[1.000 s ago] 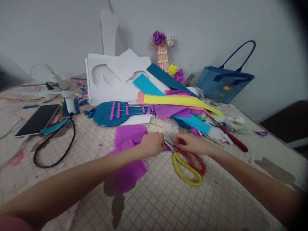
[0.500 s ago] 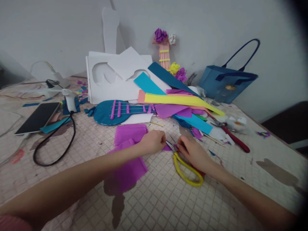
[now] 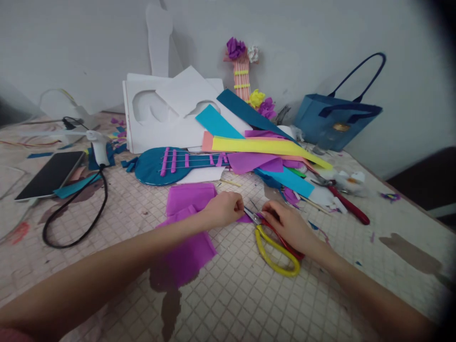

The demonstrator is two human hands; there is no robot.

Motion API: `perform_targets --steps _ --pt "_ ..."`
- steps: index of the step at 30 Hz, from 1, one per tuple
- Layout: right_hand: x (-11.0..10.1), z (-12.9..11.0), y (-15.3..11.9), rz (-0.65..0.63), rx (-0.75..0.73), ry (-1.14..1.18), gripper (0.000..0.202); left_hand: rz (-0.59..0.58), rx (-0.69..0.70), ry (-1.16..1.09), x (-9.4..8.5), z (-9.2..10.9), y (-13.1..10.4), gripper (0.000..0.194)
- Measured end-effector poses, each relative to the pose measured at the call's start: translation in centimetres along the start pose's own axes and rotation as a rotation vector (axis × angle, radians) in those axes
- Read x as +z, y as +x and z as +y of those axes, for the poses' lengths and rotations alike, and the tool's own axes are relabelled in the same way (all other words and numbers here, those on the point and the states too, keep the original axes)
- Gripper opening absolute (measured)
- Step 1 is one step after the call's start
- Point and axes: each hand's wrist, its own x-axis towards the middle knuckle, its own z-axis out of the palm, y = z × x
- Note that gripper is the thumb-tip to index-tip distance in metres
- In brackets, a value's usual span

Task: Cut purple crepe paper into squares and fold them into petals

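Observation:
My left hand [image 3: 228,208] is closed in a pinch above the purple crepe paper [image 3: 188,256]; whatever lies between its fingertips is too small to make out. A short way to its right, my right hand [image 3: 285,221] is pinched too, with its fingertips hidden from me. Scissors [image 3: 277,256] with one yellow and one red handle lie on the table between the hands, blades pointing toward the left hand. The right hand hovers over or rests by the red handle; I cannot tell which. Beyond the hands lies a blue paper guitar [image 3: 160,166] with purple bars and pale strings.
Coloured paper strips [image 3: 263,146] are heaped behind the hands, with red-handled pliers [image 3: 349,205] to the right. On the left are a glue gun [image 3: 99,148] with its black cable and a dark tablet [image 3: 52,175]. White boards [image 3: 146,133] and a blue bag [image 3: 320,116] stand behind.
The view has shifted slightly. My right hand's fingers have shifted a little, and more of the scissors' red handle shows beside them. Both hands stay pinched.

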Motion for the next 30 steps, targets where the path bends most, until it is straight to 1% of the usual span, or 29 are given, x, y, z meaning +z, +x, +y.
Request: perform_targets --steps 3,11,16,20,24,27,30 --pt "-0.1 -0.2 -0.1 -0.004 0.021 -0.085 0.016 -0.003 -0.002 -0.01 0.0 0.1 -0.1 0.01" --pt "0.6 -0.8 -0.3 0.006 0.061 -0.27 0.019 0.011 -0.008 -0.028 0.1 -0.1 0.0 0.008" --pt "0.4 -0.5 0.0 -0.01 0.048 -0.301 0.019 0.026 -0.005 -0.037 0.2 -0.3 0.1 0.008" --pt "0.0 0.8 0.8 -0.038 0.003 -0.285 0.02 0.039 -0.003 -0.026 0.2 -0.1 0.9 0.008" --pt "-0.6 2.7 2.5 -0.068 -0.029 -0.285 0.022 0.056 -0.027 0.012 0.4 0.3 2.5 0.011" --pt "-1.0 4.1 3.7 -0.067 -0.028 -0.297 0.022 0.083 -0.062 0.049 0.6 0.7 4.0 0.014" --pt "-1.0 5.2 4.3 -0.042 -0.002 -0.316 0.022 0.096 -0.087 0.08 0.6 1.1 5.1 0.013"
